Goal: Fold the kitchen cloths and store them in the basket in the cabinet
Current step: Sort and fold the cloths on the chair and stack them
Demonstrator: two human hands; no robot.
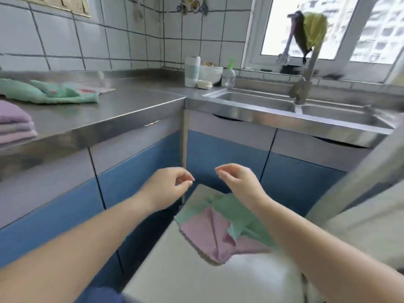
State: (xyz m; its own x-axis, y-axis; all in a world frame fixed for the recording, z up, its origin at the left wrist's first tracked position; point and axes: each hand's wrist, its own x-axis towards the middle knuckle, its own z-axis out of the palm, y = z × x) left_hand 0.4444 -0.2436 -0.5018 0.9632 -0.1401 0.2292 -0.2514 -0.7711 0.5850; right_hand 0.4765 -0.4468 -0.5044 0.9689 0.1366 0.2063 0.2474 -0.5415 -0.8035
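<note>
A pink cloth (203,235) and a green cloth (236,213) lie crumpled together on a white surface (185,274) below me. My left hand (168,186) and my right hand (238,180) hover above them with loosely curled fingers, holding nothing. On the steel counter (109,114) at the left lie an unfolded green cloth (48,92), a pink-edged cloth (96,89) behind it, and a folded purple stack (15,123) at the frame's left edge. The blue cabinet doors (223,156) below the counter are closed. No basket is in view.
A double steel sink (258,101) with a tap (303,84) sits at the right under the window. A cup, bowls and a soap bottle (228,75) stand in the counter's corner. A yellow-green cloth (314,31) hangs at the window.
</note>
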